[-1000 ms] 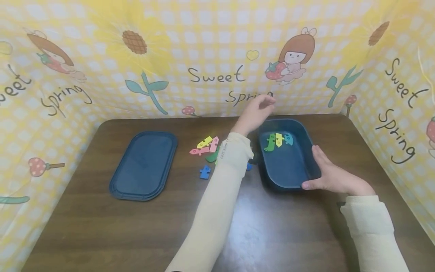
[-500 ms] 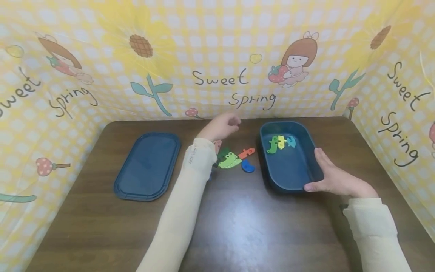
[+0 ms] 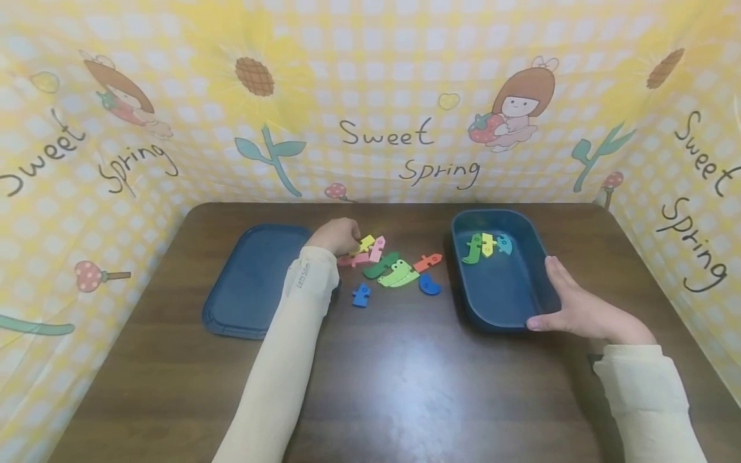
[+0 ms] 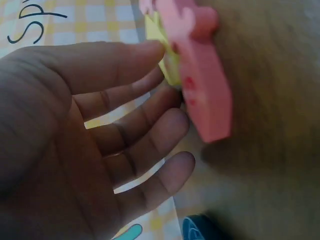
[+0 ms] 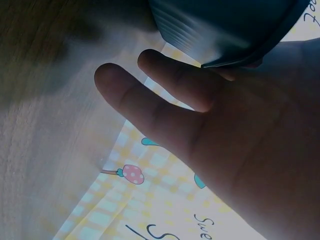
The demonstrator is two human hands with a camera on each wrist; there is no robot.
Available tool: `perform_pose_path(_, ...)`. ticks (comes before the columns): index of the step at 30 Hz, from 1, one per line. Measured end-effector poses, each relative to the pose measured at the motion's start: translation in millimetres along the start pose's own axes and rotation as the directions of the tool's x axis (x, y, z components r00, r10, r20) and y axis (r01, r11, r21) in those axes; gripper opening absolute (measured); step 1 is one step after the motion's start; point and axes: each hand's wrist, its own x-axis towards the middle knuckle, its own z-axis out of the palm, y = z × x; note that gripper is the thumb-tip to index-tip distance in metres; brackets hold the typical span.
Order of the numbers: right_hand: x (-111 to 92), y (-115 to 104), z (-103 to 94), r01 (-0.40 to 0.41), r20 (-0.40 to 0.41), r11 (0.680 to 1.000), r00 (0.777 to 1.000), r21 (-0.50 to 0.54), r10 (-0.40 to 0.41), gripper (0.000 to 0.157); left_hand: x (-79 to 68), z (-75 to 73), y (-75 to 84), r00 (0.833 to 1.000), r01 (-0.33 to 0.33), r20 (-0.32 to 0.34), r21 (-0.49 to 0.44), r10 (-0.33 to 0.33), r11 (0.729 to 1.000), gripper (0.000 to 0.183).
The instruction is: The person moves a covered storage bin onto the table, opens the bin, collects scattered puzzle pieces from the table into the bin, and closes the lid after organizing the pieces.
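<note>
In the head view my left hand reaches to the pile of puzzle pieces. Its thumb and index finger pinch a yellow puzzle piece; the other fingers lie loosely bent. Right against it is a pink puzzle piece. My right hand rests with fairly straight, spread fingers against the right side of a dark blue box, thumb at its near rim. Inside the box lie a green piece, a yellow piece and a blue piece, seemingly joined.
A dark blue lid lies at the left, partly behind the left forearm. Between lid and box are a crocodile-head piece, an orange piece, a curved blue piece and a small blue piece. Patterned cloth surrounds the table.
My left hand has moved left and down from beside the box to the pile, and now pinches the yellow piece. My right hand has stayed at the box.
</note>
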Motion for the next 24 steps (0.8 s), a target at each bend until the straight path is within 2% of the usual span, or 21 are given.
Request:
perform_pose_path(5, -0.7, -0.3, 0.2, -0.004, 0.003, 1.0, 1.0, 0.011, 0.004, 0.135, -2.1, 1.4, -2.7, 1.0, 0.007, -0.009, 0.01, -0.007, 1.0, 0.005)
perform_pose_path(11, -0.9, -1.0, -0.2, -0.005, 0.007, 1.0, 1.0, 0.016, 0.005, 0.134, -2.6, 2.4, -5.8, 0.997, -0.026, -0.074, 0.079, 0.032, 0.997, 0.011)
perform_pose_path(16, -0.6, 0.0, -0.7, -0.005, 0.006, 1.0, 1.0, 0.009, 0.005, 0.134, -2.2, 3.5, -8.1, 0.998, -0.004, -0.059, 0.077, 0.008, 0.997, 0.008)
perform_pose_path(24, -0.9, 0.1, -0.3, -0.002, 0.008, 1.0, 1.0, 0.007, 0.002, 0.134, 0.0, 4.6, -14.3, 0.996, 0.01, -0.086, 0.08, -0.003, 0.997, 0.015)
